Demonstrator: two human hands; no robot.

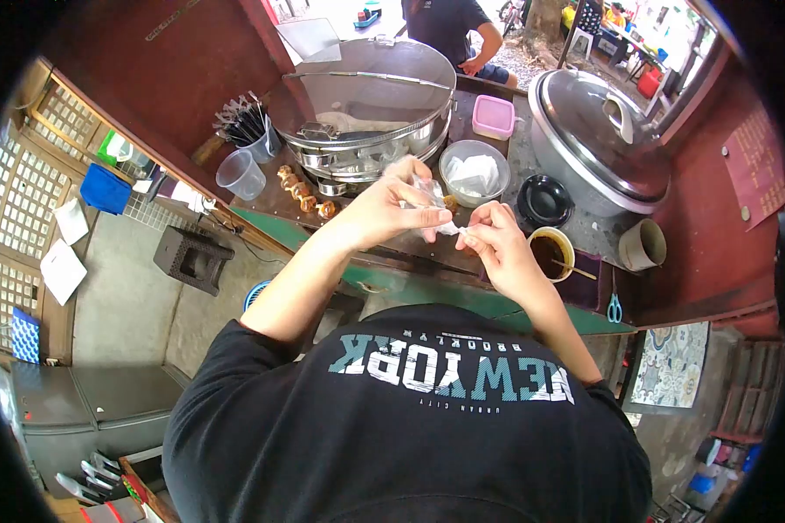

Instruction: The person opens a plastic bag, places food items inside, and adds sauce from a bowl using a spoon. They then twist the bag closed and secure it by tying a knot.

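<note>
One clear plastic bag [430, 189] was above the surface [590, 226], near the bowl [475, 177]. Our left hand [382, 209] gripped its body; our right hand [501, 247] pinched the narrowed end. We judged light, even tension best for thin film.

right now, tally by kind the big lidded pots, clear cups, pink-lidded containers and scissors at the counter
Large lidded pots: 2 (glass-lidded pot, metal-lidded pot)
Clear cups: 2 (empty cup, filled cup)
Pink-lidded container: 1
Blue-handled scissors: 1
Total: 6
</note>
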